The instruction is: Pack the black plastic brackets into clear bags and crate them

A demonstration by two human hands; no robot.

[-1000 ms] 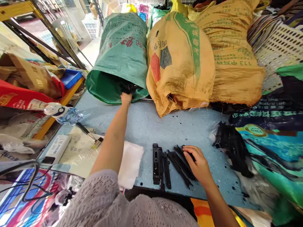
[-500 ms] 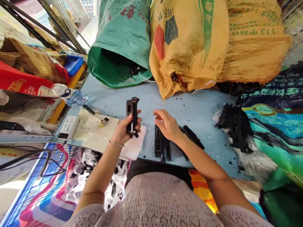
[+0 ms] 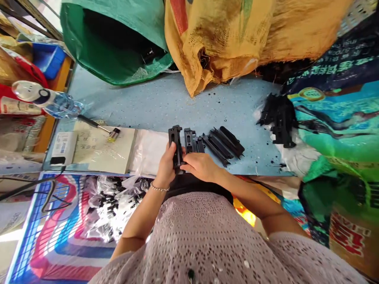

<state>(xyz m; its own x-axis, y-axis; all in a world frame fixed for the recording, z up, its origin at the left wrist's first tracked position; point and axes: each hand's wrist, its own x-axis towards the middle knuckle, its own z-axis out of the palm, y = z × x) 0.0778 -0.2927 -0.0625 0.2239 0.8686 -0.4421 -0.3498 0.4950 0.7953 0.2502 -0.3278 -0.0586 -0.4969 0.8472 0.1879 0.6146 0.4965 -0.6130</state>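
A long black plastic part (image 3: 177,145) with a slotted face stands nearly upright in my left hand (image 3: 167,162), whose thumb lies over its front. My right hand (image 3: 199,165) is closed at the lower right end of this part, thumb and fingers pressed together there. What its fingertips pinch is partly hidden. Just behind the right hand lies a second slotted black part (image 3: 189,137), its lower end covered by the hand. Several slim black strips (image 3: 220,146) rest side by side on the blue tabletop (image 3: 142,102), right of that part.
A green sack (image 3: 115,75) gapes open at the back left, beside a yellow woven sack (image 3: 225,51). Black parts (image 3: 280,118) lie at the right. On the left are a brush (image 3: 99,125), cardboard (image 3: 118,154), a white box (image 3: 63,145) and a bottle (image 3: 50,100).
My view has tilted down. The left hand has brought the black plastic part rightward and nearer my body. My right hand has come down from above the table parts and closed at its lower end.
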